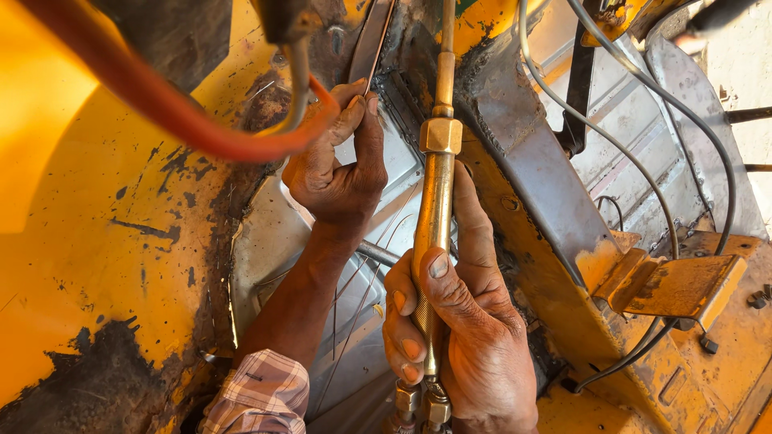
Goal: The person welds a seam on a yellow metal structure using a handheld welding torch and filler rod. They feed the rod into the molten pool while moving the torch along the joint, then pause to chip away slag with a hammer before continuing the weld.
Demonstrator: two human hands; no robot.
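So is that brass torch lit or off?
Cannot tell: the brass torch runs out of view at the top, so its tip is hidden.

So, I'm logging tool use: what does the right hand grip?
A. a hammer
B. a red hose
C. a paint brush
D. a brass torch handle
D: the right hand wraps the brass torch handle, while the left hand pinches a thin metal strip.

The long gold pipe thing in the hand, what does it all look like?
The brass torch is a long, shiny gold-coloured tube with a six-sided nut near its upper end and a thinner tube beyond it. It runs almost straight up the picture. The right hand wraps its lower part, thumb across it. Small brass fittings sit at its bottom end.
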